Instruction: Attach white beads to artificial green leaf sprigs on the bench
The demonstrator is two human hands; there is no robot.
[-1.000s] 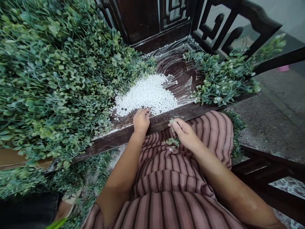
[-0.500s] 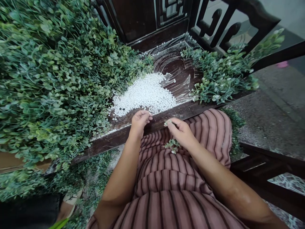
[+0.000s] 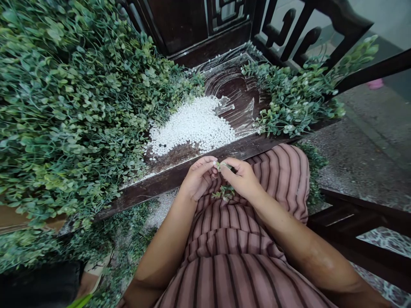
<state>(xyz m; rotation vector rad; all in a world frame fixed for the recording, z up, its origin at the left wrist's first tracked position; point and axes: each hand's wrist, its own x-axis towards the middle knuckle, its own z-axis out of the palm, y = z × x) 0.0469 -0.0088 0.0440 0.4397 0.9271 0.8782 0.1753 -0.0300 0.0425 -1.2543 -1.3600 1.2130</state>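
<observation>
My right hand (image 3: 241,175) pinches a small artificial leaf sprig (image 3: 224,192), whose lower leaves hang over my lap. Meeting it from the left, my left hand (image 3: 201,174) has thumb and forefinger pressed together on a tiny white bead (image 3: 215,163) at the sprig's tip. Just beyond both hands, a heap of white beads (image 3: 192,126) is spread on the dark wooden bench seat (image 3: 237,85). Whether the bead touches the stem is too small to tell.
A large mass of artificial greenery (image 3: 73,98) covers the bench's left side. A smaller bunch of white-tipped sprigs (image 3: 289,102) lies at the right, by the carved armrest (image 3: 289,34). More greenery (image 3: 128,244) lies on the floor below. A dark wooden stool (image 3: 353,231) stands at right.
My left hand has come from the bead heap's edge, back and right, to the sprig's tip with a bead. My right hand has shifted slightly left with the sprig.
</observation>
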